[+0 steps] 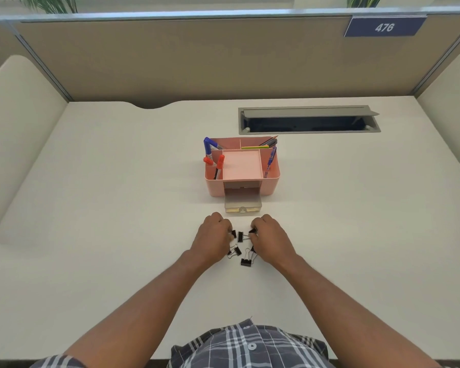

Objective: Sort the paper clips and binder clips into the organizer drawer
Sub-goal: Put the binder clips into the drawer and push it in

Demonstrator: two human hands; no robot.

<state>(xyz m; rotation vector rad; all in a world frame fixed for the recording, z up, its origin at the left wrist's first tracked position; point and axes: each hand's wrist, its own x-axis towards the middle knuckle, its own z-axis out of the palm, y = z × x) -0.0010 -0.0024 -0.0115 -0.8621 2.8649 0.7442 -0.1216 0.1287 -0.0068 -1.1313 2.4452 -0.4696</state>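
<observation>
Desk (91, 208): bare white surface lay wide on both outer sides of the hands.
Left hand (212, 236): curled, pinching a binder clip (233, 233).
Right hand (270, 235): curled, pinching another clip (252, 231).
Loose clips (246, 261): between the hands.
Drawer (242, 205): open, just beyond the knuckles.

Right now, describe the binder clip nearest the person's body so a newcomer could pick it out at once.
Start at the pink organizer in the middle of the desk and come toward the person, past its open clear drawer, to the black binder clips scattered between the two hands. The binder clip you want is the lowest of the cluster, just inside the right hand, black body toward the person, wire handles pointing away.
</observation>
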